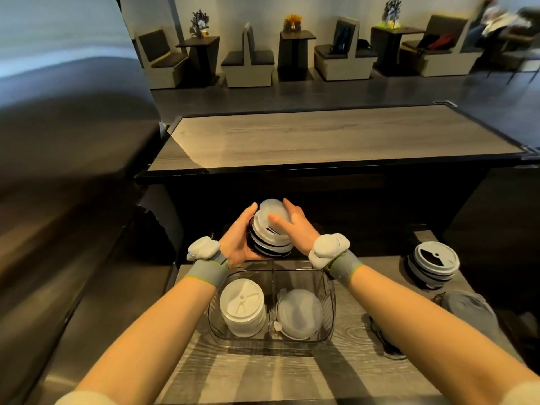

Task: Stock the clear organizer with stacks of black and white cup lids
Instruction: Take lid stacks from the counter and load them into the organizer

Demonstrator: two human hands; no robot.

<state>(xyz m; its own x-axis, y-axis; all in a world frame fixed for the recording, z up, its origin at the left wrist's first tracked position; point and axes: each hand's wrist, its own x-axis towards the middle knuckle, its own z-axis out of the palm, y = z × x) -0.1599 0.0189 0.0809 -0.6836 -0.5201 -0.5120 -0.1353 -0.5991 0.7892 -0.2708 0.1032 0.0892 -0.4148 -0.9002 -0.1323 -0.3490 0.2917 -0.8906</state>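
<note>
We are gripping the black-and-white lid stack at frame centre, just above the far edge of the clear organizer. The left hand is cupping its left side and base and the right hand is curling over its top, with the long axis running near-vertical in frame and the white top lid tilting toward the camera. We are logging a white lid stack in the organizer's lower-left compartment and translucent lids in the lower-right. The organizer is sitting on a wood-grain counter, where a second mixed stack is standing well apart at right, and a raised ledge and booth seating are filling the upper frame.
</note>
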